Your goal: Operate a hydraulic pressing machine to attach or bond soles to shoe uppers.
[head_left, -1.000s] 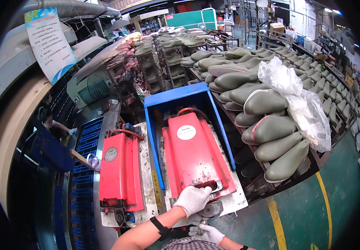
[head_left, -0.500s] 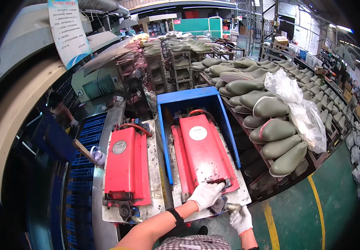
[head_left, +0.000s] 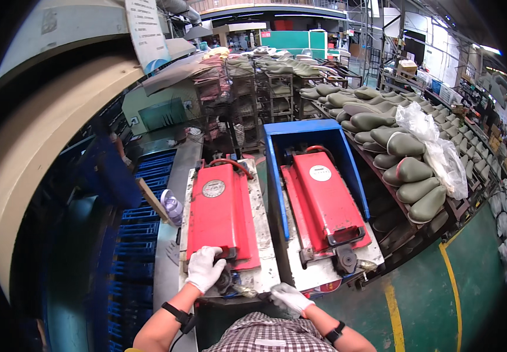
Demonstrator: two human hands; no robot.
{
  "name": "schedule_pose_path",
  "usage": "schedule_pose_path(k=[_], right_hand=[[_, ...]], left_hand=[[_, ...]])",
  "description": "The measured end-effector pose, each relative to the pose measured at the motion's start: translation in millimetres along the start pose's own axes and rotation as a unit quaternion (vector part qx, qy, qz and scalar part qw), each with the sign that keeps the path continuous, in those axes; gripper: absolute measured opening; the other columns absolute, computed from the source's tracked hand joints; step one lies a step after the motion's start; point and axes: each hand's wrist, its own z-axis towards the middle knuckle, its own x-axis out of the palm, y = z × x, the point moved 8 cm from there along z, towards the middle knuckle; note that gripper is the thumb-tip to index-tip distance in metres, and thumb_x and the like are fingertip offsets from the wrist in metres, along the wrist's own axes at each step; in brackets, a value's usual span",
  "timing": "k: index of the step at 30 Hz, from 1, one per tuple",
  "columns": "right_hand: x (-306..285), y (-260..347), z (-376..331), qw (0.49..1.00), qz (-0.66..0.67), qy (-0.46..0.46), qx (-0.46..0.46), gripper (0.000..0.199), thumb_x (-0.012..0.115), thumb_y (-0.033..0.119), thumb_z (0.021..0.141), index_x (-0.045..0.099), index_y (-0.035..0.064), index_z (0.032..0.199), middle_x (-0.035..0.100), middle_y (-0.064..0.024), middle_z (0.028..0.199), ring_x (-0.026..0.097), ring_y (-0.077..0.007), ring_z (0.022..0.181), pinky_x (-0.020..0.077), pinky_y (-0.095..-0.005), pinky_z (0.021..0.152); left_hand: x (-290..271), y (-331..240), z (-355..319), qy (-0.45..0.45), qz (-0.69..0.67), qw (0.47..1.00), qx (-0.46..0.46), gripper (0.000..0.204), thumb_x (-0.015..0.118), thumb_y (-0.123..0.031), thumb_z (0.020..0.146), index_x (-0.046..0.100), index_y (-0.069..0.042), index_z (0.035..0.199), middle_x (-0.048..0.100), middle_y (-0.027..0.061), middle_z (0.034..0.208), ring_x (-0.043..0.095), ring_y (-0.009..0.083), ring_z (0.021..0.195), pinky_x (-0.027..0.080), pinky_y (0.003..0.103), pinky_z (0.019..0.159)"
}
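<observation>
A red cover (head_left: 221, 205) tops the left-hand press, with a round pale label on it. My left hand (head_left: 205, 271), in a white glove, is at its front edge with the fingers curled over the black handle (head_left: 229, 253). My gloved right hand (head_left: 290, 299) is at the front edge of the same press, closed on the dark end of a lever beside a brass-coloured fitting (head_left: 245, 291). To the right sits a second red cover (head_left: 324, 196) under a blue hood (head_left: 309, 127), its black handle (head_left: 346, 236) uncovered and no hand on it.
Olive-green boots (head_left: 412, 170) lie in rows on a rack at right, a clear plastic bag (head_left: 435, 146) over some. A blue slatted conveyor (head_left: 139, 234) runs at left, with a pale purple cup (head_left: 171, 206) at its edge. Yellow lines (head_left: 393, 311) mark the green floor.
Both hands have left the right-hand press and moved left to the left-hand one. The view has swung left, so the presses appear farther right.
</observation>
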Motion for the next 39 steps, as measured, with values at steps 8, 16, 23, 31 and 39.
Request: schedule_pose_path(k=[8, 16, 23, 31, 39], right_hand=[[100, 65, 63, 0.913, -0.397, -0.04, -0.084, 0.055, 0.067, 0.051, 0.091, 0.072, 0.0037, 0.118, 0.072, -0.0248, 0.115, 0.068, -0.0376, 0.111, 0.0524, -0.0412, 0.095], [91, 46, 81, 0.926, -0.361, -0.03, -0.105, 0.057, 0.074, 0.044, 0.09, 0.068, -0.0018, 0.124, 0.074, -0.0186, 0.114, 0.071, -0.0277, 0.104, 0.053, -0.0357, 0.095], [91, 30, 92, 0.947, -0.31, -0.02, -0.084, 0.056, 0.078, 0.034, 0.09, 0.063, -0.0056, 0.127, 0.073, -0.0141, 0.117, 0.069, -0.0218, 0.102, 0.0532, -0.0335, 0.094], [106, 62, 84, 0.858, -0.509, -0.029, -0.064, 0.052, 0.07, 0.04, 0.081, 0.068, 0.0065, 0.122, 0.071, -0.0247, 0.113, 0.067, -0.0399, 0.109, 0.0526, -0.0437, 0.097], [104, 61, 86, 0.881, -0.458, -0.008, -0.122, 0.051, 0.07, 0.036, 0.085, 0.065, 0.0068, 0.126, 0.072, -0.0212, 0.116, 0.068, -0.0383, 0.109, 0.0527, -0.043, 0.096]], left_hand=[[48, 26, 7, 0.19, 0.071, 0.978, 0.044, 0.043, 0.059, -0.048, 0.094, 0.068, -0.008, 0.104, 0.072, 0.0191, 0.092, 0.07, 0.0375, 0.092, 0.053, 0.049, 0.083], [72, 25, 26, 0.374, 0.048, 0.926, -0.016, 0.059, 0.056, -0.062, 0.092, 0.073, -0.01, 0.113, 0.073, 0.0192, 0.113, 0.069, 0.0355, 0.108, 0.052, 0.046, 0.094], [73, 30, 31, 0.398, 0.048, 0.914, -0.062, 0.06, 0.063, -0.058, 0.085, 0.073, -0.011, 0.122, 0.072, 0.0181, 0.121, 0.069, 0.0341, 0.112, 0.052, 0.044, 0.098], [74, 31, 29, 0.419, 0.045, 0.904, -0.078, 0.062, 0.063, -0.058, 0.082, 0.074, -0.01, 0.119, 0.072, 0.018, 0.121, 0.07, 0.0335, 0.112, 0.052, 0.045, 0.099], [75, 32, 33, 0.402, 0.031, 0.912, -0.074, 0.06, 0.064, -0.059, 0.081, 0.075, -0.011, 0.115, 0.074, 0.0176, 0.116, 0.071, 0.0339, 0.108, 0.053, 0.046, 0.096]])
